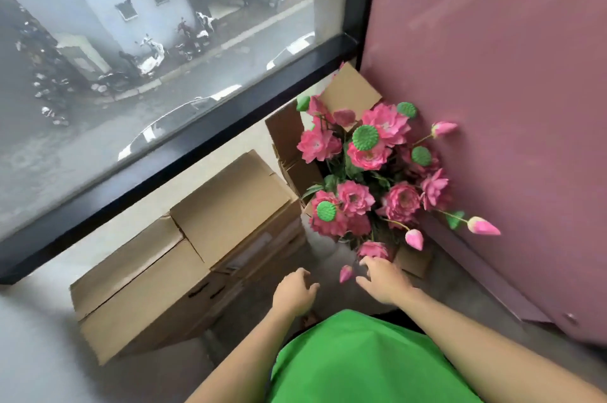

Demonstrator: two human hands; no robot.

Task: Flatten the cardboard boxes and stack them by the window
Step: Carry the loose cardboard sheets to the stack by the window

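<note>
A stack of flattened brown cardboard boxes [210,238] lies on the floor along the window [131,74]. More cardboard [289,146] stands upright in the corner, partly hidden behind a bunch of pink flowers [368,172]. My left hand [294,292] hovers beside the stack's right end, fingers loosely curled and holding nothing. My right hand [382,279] reaches under the flowers with spread fingers; whether it touches the white vase below them is unclear.
A pink wall panel [492,106] closes off the right side. The black window frame [197,146] runs diagonally above the stack. Grey floor [39,353] shows at the lower left. My green shirt [354,363] fills the bottom.
</note>
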